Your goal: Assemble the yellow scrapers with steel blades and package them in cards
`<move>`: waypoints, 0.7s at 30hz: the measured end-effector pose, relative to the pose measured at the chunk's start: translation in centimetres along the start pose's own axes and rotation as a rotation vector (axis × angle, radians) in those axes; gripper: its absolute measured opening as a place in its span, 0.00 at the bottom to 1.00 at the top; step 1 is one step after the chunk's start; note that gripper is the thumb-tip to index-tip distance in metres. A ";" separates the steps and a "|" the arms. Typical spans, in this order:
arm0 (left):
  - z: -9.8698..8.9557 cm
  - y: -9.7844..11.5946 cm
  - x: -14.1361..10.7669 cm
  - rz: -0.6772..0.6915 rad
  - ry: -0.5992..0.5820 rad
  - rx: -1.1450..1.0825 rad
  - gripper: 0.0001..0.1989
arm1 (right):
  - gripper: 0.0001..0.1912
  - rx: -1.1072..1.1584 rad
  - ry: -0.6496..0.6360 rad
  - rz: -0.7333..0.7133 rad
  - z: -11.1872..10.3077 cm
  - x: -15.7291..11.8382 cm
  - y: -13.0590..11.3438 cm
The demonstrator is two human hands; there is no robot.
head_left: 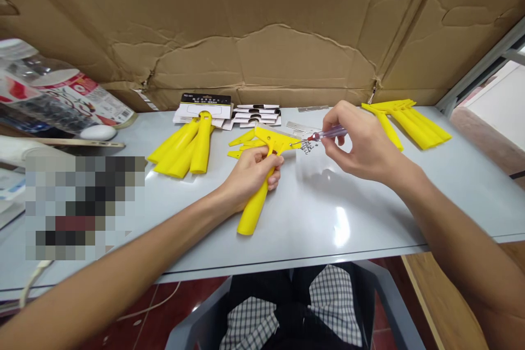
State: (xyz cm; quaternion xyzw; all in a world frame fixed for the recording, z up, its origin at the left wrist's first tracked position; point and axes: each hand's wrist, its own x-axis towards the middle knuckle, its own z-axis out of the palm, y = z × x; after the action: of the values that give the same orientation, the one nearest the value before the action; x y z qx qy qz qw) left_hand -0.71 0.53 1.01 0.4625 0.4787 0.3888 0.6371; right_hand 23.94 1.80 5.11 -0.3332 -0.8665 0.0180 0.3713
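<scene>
Since this yellow plastic scraper (pixel 275 139) should feel light and stiff, my left grip (pixel 251 175) closes round its handle (pixel 253 213) while my right grip (pixel 361 142) pinches a slim screwdriver (pixel 334 132).

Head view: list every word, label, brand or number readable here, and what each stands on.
No text here can be read in full.
White card stack: black header strip with small print, too small to read.
Plastic bottle: red and white label, blurred, no words readable.
Pixelated patch: blurred out, nothing readable.
</scene>
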 end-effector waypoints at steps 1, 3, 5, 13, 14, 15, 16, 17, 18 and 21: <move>0.0 0.0 0.0 -0.002 0.002 0.001 0.12 | 0.03 -0.012 -0.001 0.015 0.0 0.0 0.0; 0.0 0.1 -0.1 -0.005 0.004 0.003 0.13 | 0.03 -0.031 -0.001 0.042 -0.1 -0.1 0.0; 0.1 0.1 -0.1 -0.006 0.004 0.007 0.13 | 0.04 -0.042 -0.004 0.057 -0.1 -0.2 -0.1; -0.2 -0.2 0.2 0.005 -0.006 0.014 0.13 | 0.04 -0.100 -0.123 0.158 -0.7 -0.3 -0.6; -0.2 -0.2 0.1 0.005 -0.004 0.017 0.13 | 0.03 -0.137 -0.117 0.172 -0.7 -0.3 -0.6; -0.2 -0.1 0.1 0.005 -0.001 0.020 0.13 | 0.05 -0.180 -0.105 0.183 -0.7 -0.2 -0.6; -0.1 -0.1 0.1 0.006 0.001 0.024 0.13 | 0.09 -0.219 -0.092 0.191 -0.7 -0.2 -0.5; 0.0 0.0 0.0 0.005 0.002 0.029 0.13 | 0.11 -0.247 -0.081 0.193 -0.8 -0.2 -0.5; 0.0 0.1 0.0 0.005 0.003 0.032 0.13 | 0.11 -0.261 -0.078 0.193 -0.8 -0.2 -0.5; 0.2 0.2 -0.1 0.003 0.007 0.038 0.13 | 0.07 -0.233 -0.112 0.186 -0.9 -0.2 -0.6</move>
State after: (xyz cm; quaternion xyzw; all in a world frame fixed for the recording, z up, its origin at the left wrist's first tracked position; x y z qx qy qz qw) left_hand -0.58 0.50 1.22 0.4736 0.4877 0.3823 0.6259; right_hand 24.27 0.99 5.83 -0.4513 -0.8474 -0.0296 0.2781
